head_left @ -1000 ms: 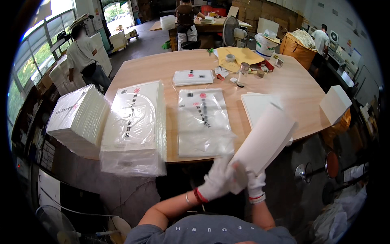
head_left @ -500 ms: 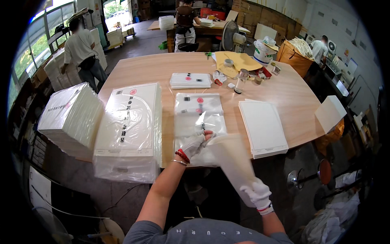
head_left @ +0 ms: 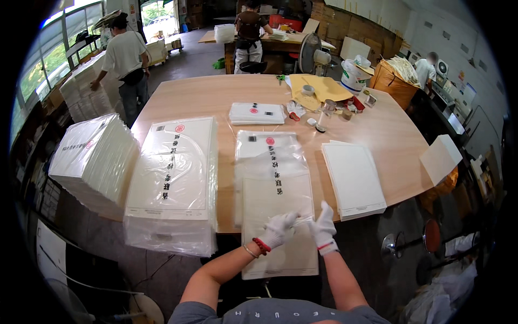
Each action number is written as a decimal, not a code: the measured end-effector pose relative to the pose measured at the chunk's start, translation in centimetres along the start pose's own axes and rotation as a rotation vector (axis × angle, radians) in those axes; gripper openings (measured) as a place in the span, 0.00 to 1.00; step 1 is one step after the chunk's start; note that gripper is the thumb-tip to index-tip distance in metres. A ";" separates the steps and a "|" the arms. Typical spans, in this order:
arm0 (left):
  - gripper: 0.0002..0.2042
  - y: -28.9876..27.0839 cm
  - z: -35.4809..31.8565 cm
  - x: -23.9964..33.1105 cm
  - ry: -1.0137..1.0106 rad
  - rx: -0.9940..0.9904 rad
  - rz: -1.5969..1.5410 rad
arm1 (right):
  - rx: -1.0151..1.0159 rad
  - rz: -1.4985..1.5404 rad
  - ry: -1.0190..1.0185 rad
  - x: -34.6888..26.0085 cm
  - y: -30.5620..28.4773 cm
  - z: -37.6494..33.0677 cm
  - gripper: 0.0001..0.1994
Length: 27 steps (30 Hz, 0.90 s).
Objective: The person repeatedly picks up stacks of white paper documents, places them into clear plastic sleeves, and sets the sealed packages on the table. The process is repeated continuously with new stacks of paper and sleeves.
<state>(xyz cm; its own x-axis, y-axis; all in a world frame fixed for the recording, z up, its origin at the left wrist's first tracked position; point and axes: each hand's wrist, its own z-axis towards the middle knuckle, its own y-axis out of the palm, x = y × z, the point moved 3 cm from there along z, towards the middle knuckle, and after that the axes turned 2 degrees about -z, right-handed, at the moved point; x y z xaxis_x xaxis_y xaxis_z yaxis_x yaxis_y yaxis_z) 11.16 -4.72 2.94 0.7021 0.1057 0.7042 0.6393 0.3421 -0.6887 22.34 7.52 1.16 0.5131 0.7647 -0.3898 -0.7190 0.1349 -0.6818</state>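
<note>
Left hand (head_left: 279, 228): our gloved fingers curl over the sheets; whether they pinch the film, we cannot tell.
Right hand (head_left: 324, 229): at the three o'clock edge of the sheets, fingers rather straight; a grasp we cannot confirm.
Cream sheets (head_left: 288, 256): flat at six o'clock of the table (head_left: 399, 156), their near end past its edge; the far part seems under clear film.
Just changed: half a second ago we held them tilted in the air; now they are down, so we judge that carrying has given way to fitting at the sleeves.
Clear sleeves (head_left: 256, 156): at twelve o'clock from the sheets, partly overlapped.
White pile (head_left: 353, 181): at two o'clock, near our right hand.
Wrapped stack (head_left: 170, 162): at ten o'clock.
</note>
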 end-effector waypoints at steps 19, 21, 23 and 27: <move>0.11 -0.5 -15.9 -7.6 -0.375 0.605 -0.273 | -1.076 -0.017 0.065 -0.7 -3.8 -7.2 0.40; 0.10 0.2 -18.5 -6.6 -0.429 0.524 -0.154 | -1.080 0.062 0.076 -0.2 -4.7 -9.7 0.40; 0.08 -0.4 -19.4 -3.8 -0.448 0.466 -0.097 | -1.083 0.106 0.113 0.0 -6.7 -11.3 0.39; 0.06 -0.8 -23.9 0.9 -0.458 0.287 -0.158 | -1.165 0.176 0.087 -2.2 -13.2 -14.1 0.35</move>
<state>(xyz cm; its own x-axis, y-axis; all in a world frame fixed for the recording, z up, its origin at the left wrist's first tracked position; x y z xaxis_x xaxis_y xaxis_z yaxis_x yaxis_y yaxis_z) 18.82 -27.24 -0.02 0.3559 0.4056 0.8419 0.5695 0.6201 -0.5395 37.31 -4.82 2.35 0.5120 0.6638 -0.5452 0.0555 -0.6589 -0.7502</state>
